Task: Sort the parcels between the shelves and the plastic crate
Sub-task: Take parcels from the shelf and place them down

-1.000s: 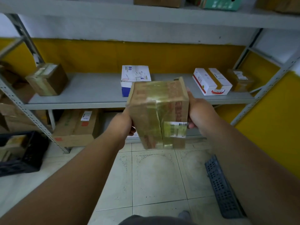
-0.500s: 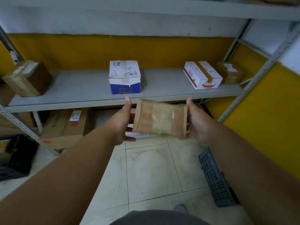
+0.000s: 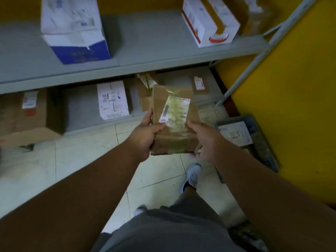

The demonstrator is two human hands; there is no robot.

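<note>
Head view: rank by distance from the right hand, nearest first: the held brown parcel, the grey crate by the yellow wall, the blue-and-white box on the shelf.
From the right hand:
1. Held brown parcel, in its grip.
2. Grey crate, on the floor, to its right.
3. Blue-and-white box, upper shelf, far left.

A brown taped parcel (image 3: 174, 122) with a white barcode label on its upper face is held above the tiled floor (image 3: 87, 153) by 2 hands. Its left edge is gripped by the left hand (image 3: 146, 137), thumb laid on top; its right edge is gripped by the right hand (image 3: 205, 140). On the grey shelf (image 3: 145, 44) a blue-and-white box (image 3: 72, 30) and a white box with red trim (image 3: 209, 22) are seen well apart. On the lower shelf a white labelled parcel (image 3: 112, 100) is set between brown cartons. A grey plastic crate (image 3: 254, 140) holding a white parcel (image 3: 234, 133) is seen against the yellow wall (image 3: 291, 88).
</note>
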